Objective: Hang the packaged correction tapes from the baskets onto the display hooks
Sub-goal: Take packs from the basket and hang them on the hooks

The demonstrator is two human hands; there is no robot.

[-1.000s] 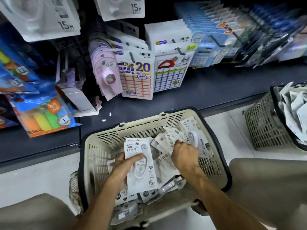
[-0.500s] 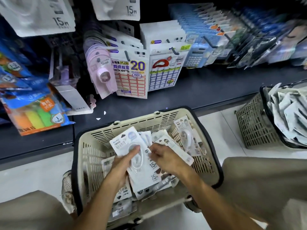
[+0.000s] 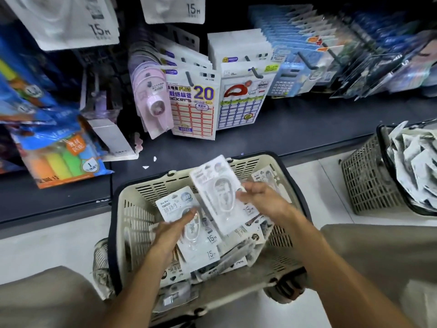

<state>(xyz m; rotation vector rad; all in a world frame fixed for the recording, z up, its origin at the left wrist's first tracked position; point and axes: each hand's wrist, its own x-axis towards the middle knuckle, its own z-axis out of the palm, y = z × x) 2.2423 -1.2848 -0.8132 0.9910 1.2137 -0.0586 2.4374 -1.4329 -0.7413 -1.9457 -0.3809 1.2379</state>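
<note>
Lower centre of frame: cream basket (image 3: 132,209) with dark rim sits on the pale floor, part filled with white correction-tape packs (image 3: 227,261) lying loose and overlapping.

Left hand (image 3: 169,233) is over the basket's left half, thumb on the face of a small stack of packs (image 3: 196,230), fingers curled under it; grip closed on the stack. Top pack reads "15m".

Right hand (image 3: 264,200) is over the basket's right half, pinching one pack (image 3: 220,192) by its right edge, thumb on top. That pack is tilted, raised above the stack, its lower corner overlapping the stack's upper right.

Right edge of frame: second, grey basket (image 3: 364,183) on the floor, heaped with more white packs; well apart from the cream one.

Upper half: dark shelf (image 3: 295,129) with goods on hooks. Sticker packs (image 3: 192,102) at centre, pink tape dispensers (image 3: 153,100) just left of them, blue calculators (image 3: 287,76) to the right. Highlighter pack (image 3: 61,159) at left. Two white "15m" packs (image 3: 71,20) hang at the upper left.

Person's knees show at the lower corners.
</note>
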